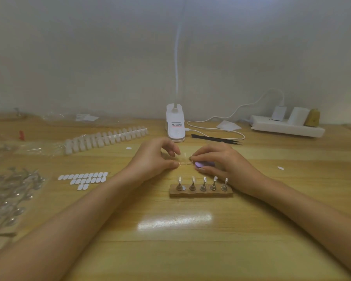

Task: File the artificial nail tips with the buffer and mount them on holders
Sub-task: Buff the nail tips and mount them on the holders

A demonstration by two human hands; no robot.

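Note:
My left hand (154, 159) pinches a small clear nail tip (184, 163) between thumb and forefinger, just above the table. My right hand (221, 161) grips a purple buffer (204, 164), its end touching the tip. In front of both hands stands a brown base (201, 194) with several metal holders (203, 184), each topped by a pale piece. A long strip of white nail tips (105, 139) lies at the back left. A sheet of white oval adhesive tabs (83, 179) lies left of my left forearm.
A white clip lamp (175, 126) stands behind the hands, its cable (217, 130) running to a power strip (288, 126) at the back right. Black tweezers (215, 138) lie by the lamp. Clear plastic bags with metal parts (10, 191) cover the left side.

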